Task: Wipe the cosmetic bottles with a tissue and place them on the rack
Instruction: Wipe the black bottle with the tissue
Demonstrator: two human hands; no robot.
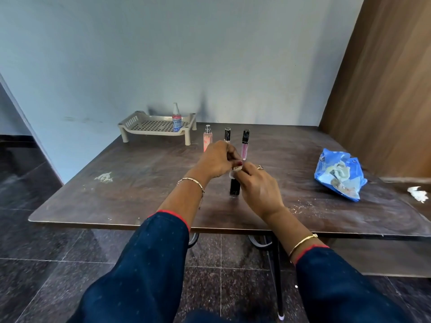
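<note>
A black cosmetic bottle (234,188) stands upright over the table's middle, its upper part hidden by both hands. My left hand (215,160) is closed around its top. My right hand (260,186) presses a small white tissue (232,175) against the bottle's body. Behind them stand a pink perfume bottle (207,139), a black-capped tube (227,134) and a pink lip gloss tube (245,145). The beige rack (149,125) sits at the back of the table with one clear spray bottle (176,118) on it.
The brown table (130,197) is dusty, with a white smear (105,177) at the left. A blue tissue packet (338,174) lies at the right, and a crumpled tissue (418,194) near the right edge. A wooden panel (384,89) rises at the right.
</note>
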